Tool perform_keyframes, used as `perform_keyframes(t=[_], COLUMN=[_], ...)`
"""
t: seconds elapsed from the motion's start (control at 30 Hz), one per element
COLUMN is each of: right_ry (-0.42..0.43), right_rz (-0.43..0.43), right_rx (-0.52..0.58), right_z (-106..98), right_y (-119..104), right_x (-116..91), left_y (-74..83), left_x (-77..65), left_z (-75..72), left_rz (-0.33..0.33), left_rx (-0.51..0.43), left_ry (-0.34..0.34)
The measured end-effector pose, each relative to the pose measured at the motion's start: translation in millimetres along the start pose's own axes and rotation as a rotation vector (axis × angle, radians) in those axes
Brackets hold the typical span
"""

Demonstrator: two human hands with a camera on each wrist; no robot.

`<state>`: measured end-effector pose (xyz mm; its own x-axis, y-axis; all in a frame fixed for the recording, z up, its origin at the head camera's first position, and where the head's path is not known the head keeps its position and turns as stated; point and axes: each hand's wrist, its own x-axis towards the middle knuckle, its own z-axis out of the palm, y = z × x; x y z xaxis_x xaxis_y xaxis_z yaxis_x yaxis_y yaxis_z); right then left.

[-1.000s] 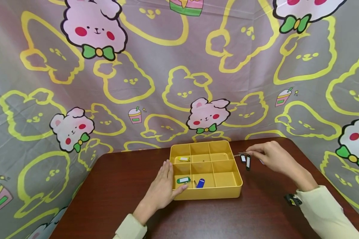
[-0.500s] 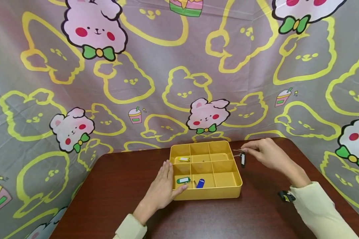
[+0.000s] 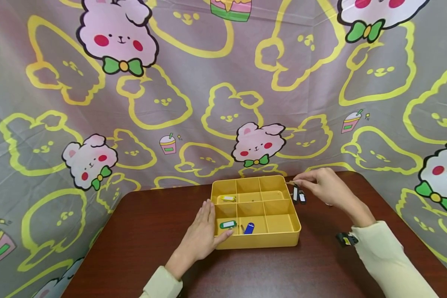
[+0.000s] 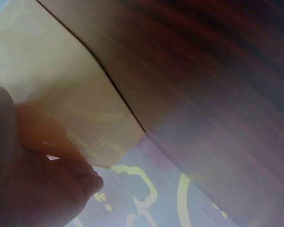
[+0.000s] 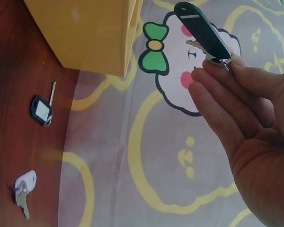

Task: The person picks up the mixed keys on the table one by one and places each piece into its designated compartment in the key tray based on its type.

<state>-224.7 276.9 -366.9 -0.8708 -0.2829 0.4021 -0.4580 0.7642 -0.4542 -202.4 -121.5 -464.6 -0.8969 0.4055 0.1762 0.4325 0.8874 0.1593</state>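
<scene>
Head view, right of centre: the right hand (image 3: 328, 188) pinches a key with a black tag (image 3: 295, 193) beside the upper right corner of the yellow box (image 3: 255, 241), gripping near the ring, presumably so the tag dangles free. The left hand (image 3: 201, 231), fingers extended, rests along the box's left wall, seemingly to steady it. Compartments separate a yellow tag (image 3: 229, 198) upper left, green tag (image 3: 228, 224) lower left and blue tag (image 3: 249, 228) lower middle. On the desk (image 3: 152, 231), another black-tagged key (image 5: 40, 109) and a white-tagged key (image 5: 26, 182) lie outside the box.
</scene>
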Motion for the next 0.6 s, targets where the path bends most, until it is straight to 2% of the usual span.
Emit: perform_keyframes(t=[0.37, 0.6], right_ry=[0.006, -0.020], right_rz=[0.012, 0.058], right_rx=[0.029, 0.073], right_z=[1, 5], right_y=[-6, -10], right_x=[18, 30], left_y=[-1.2, -1.2], left_x=[0.9, 0.5], left_z=[0.0, 0.0], left_rz=[-0.004, 0.000], left_rx=[0.005, -0.008], left_ry=[-0.007, -0.006])
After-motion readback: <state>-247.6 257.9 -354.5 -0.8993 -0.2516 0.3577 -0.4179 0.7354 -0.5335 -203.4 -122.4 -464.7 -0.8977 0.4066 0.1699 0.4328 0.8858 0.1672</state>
